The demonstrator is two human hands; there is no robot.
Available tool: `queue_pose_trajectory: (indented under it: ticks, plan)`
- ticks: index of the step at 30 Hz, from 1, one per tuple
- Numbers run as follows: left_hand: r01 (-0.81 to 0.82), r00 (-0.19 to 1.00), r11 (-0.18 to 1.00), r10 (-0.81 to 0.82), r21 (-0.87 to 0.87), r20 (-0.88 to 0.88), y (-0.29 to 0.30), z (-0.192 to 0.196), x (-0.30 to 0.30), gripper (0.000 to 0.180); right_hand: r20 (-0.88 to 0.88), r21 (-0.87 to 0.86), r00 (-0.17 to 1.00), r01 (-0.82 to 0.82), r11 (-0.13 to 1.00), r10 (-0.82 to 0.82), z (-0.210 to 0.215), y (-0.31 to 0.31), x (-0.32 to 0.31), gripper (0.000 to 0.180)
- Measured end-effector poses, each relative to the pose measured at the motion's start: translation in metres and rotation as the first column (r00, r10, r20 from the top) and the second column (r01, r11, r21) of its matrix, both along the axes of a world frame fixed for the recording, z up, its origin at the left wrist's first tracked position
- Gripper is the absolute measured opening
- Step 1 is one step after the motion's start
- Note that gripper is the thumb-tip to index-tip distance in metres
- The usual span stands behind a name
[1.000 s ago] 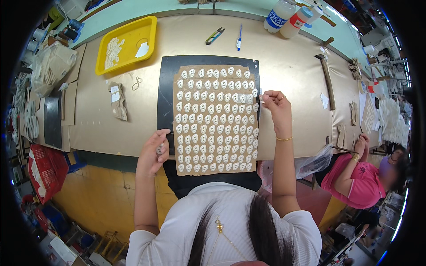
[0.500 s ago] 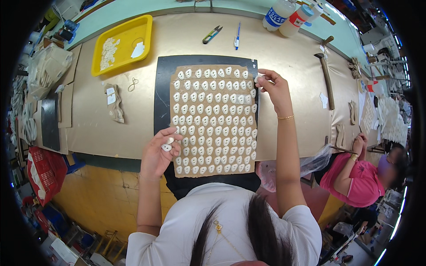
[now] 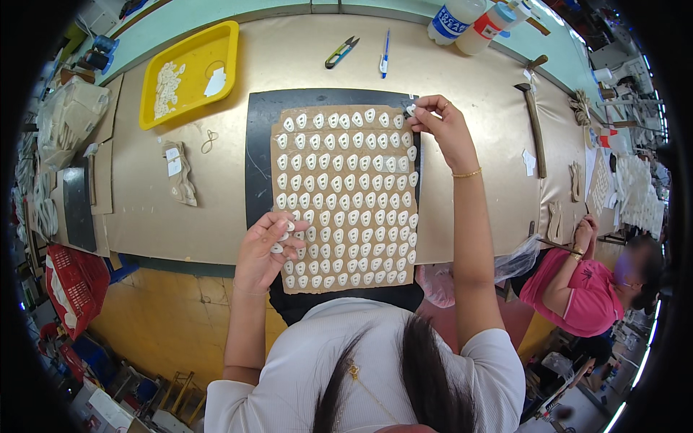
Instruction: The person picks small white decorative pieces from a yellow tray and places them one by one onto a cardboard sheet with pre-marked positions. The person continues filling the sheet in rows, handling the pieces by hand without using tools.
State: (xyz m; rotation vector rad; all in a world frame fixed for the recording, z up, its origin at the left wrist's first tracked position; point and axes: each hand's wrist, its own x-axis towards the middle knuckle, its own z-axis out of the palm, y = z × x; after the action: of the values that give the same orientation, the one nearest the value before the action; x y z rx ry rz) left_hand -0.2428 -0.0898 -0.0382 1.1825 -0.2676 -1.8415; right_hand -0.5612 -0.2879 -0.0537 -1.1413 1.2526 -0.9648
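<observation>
A brown cardboard sheet lies on a black mat, covered with rows of small cream-white, rounded-triangular pieces with dark marks in their middles. At the sheet's upper right corner, my right hand pinches one such white piece between thumb and fingers. My left hand is curled at the sheet's lower left edge, keeping a few loose white pieces among its fingers. It covers some pieces in the lower left rows.
A yellow tray with more pieces stands at the back left. Thread snips, a pen and bottles lie or stand at the back. A hammer rests right; a person in pink sits beyond.
My right hand has moved slightly up and left, bringing its piece over the sheet's upper right corner. My left hand has shifted slightly right, further over the sheet's edge.
</observation>
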Motion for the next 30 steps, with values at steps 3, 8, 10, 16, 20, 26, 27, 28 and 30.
queue_pose_trajectory:
  ticks: [3,8,10,16,20,26,27,28,30]
  plan:
    - [0.004,1.0,1.0,-0.004,-0.006,-0.004,0.0,0.003,0.0,0.019,0.006,0.002,1.0,-0.03,1.0,0.03,0.004,-0.005,0.009,0.016]
    - [-0.013,1.0,1.0,0.013,0.013,0.028,0.001,0.003,0.003,0.016,-0.189,0.048,0.977,-0.092,0.995,0.1,0.013,-0.009,0.017,0.018]
    - [-0.023,0.999,1.0,0.022,0.015,0.026,0.002,0.004,0.004,0.015,-0.225,0.018,0.97,-0.09,0.996,0.092,0.009,-0.011,0.02,0.024]
    - [-0.053,0.999,0.999,0.053,0.013,0.007,0.005,0.005,0.006,0.015,-0.154,-0.017,0.969,-0.2,0.98,0.195,0.014,-0.015,0.05,0.023]
    - [-0.07,0.997,0.997,0.07,0.009,0.01,0.006,0.004,0.007,0.015,-0.239,-0.047,0.927,-0.307,0.951,0.287,0.013,-0.026,0.082,0.02]
    - [-0.099,0.995,0.995,0.099,-0.016,-0.012,0.011,0.0,0.015,0.015,-0.441,-0.057,0.823,-0.424,0.904,0.359,0.006,-0.04,0.13,0.013]
    - [-0.103,0.995,0.994,0.103,-0.022,-0.012,0.012,0.0,0.016,0.015,-0.469,-0.052,0.808,-0.428,0.902,0.356,0.009,-0.039,0.136,0.013]
    - [-0.112,0.994,0.993,0.111,-0.024,-0.014,0.013,-0.001,0.018,0.016,-0.497,-0.047,0.793,-0.43,0.901,0.353,0.011,-0.039,0.14,0.012]
    - [-0.126,0.992,0.992,0.126,-0.027,-0.02,0.015,-0.002,0.02,0.016,-0.547,-0.054,0.768,-0.43,0.901,0.334,0.012,-0.038,0.145,0.012]
